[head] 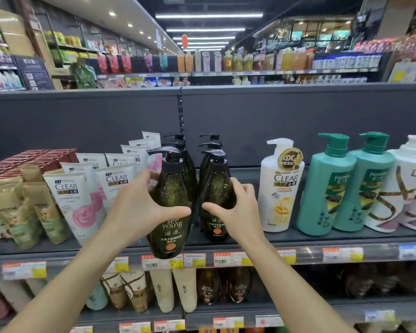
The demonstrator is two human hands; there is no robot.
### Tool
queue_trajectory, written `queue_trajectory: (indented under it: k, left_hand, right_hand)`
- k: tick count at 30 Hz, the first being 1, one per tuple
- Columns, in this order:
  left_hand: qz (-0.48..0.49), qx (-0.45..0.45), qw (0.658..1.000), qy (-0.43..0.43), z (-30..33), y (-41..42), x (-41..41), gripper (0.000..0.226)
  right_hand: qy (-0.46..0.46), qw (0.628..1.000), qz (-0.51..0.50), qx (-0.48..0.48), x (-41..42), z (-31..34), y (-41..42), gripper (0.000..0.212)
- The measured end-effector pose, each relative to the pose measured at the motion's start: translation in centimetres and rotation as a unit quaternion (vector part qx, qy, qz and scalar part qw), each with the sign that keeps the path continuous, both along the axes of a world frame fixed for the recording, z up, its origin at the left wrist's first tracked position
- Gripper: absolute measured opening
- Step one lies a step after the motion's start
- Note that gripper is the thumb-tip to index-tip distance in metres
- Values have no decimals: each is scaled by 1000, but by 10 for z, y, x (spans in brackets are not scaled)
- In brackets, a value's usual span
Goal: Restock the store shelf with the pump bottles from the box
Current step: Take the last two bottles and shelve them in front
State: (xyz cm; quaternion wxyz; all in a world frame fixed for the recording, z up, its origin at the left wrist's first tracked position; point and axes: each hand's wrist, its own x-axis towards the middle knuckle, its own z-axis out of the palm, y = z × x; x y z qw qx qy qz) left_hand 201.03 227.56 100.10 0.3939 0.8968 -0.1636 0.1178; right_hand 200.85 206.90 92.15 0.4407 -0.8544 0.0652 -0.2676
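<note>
Behind the front dark pump bottle [172, 200], the rear bottles [178, 140] show only their pumps. The left hand [139, 210] covers part of its label. Right of it, the white Lux bottle [411, 183] is cut by the frame edge. Below it, lower-shelf bottles [226, 287] are blurred.

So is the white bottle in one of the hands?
No, both hands, left and right, grip dark green pump bottles; the white bottle stands untouched.

Our both bare forearms reach forward and up. Our left hand [139, 207] clasps with thumb extended right; our right hand [235, 207] curls, thumb pointing left.
</note>
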Motion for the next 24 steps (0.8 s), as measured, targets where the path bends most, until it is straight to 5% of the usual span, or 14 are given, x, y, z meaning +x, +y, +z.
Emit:
queue_trajectory:
  k: [12, 18, 24]
  left_hand:
    - [-13, -31, 999, 8, -1, -8, 16, 71]
    - [-3, -31, 999, 27, -26, -12, 38, 77]
    - [-16, -48, 999, -8, -45, -17, 42, 77]
  right_hand:
    - [83, 995, -6, -58, -20, -19, -6, 117]
    - [173, 963, -11, -204, -29, -59, -19, 105]
    - [153, 927, -43, -339, -27, -71, -15, 96]
